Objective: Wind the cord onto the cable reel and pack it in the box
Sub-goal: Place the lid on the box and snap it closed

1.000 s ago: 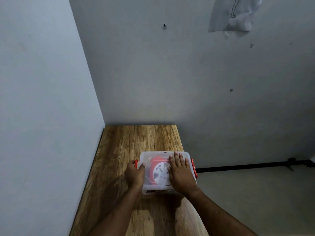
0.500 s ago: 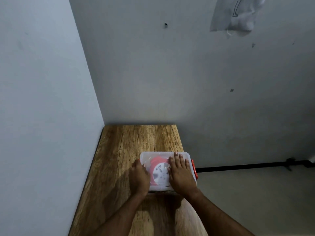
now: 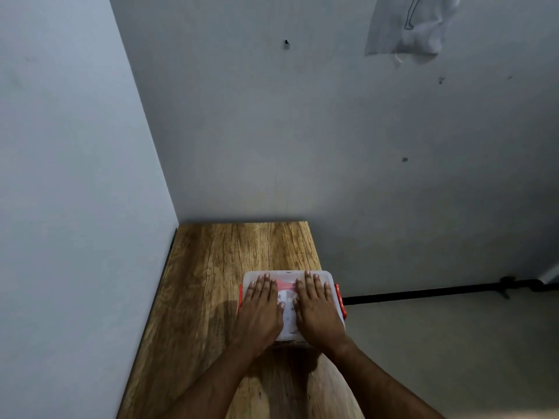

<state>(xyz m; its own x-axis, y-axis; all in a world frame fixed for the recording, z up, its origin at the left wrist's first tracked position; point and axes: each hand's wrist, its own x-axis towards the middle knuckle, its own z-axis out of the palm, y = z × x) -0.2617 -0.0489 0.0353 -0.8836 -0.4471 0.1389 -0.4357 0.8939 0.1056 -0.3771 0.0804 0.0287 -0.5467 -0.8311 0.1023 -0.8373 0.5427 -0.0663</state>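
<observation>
Now, hands: left hand (image 3: 260, 309) and right hand (image 3: 317, 309) are pressing flat, fingers straight, gripping nothing.
Box (image 3: 289, 328): is looking light, slick plastic (take the red side latches (image 3: 341, 300)).

A wooden bench (image 3: 217, 282) fills the wall corner. A black rod (image 3: 438, 291) runs along the floor, and a crumpled white sheet (image 3: 408, 28) hangs on the wall.

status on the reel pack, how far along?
Done: the red and white cable reel lies inside the clear plastic box with red side latches, lid on, on the wooden table. In hand: left hand and right hand press flat on the lid. Left: whether the latches are clipped cannot be told.
</observation>
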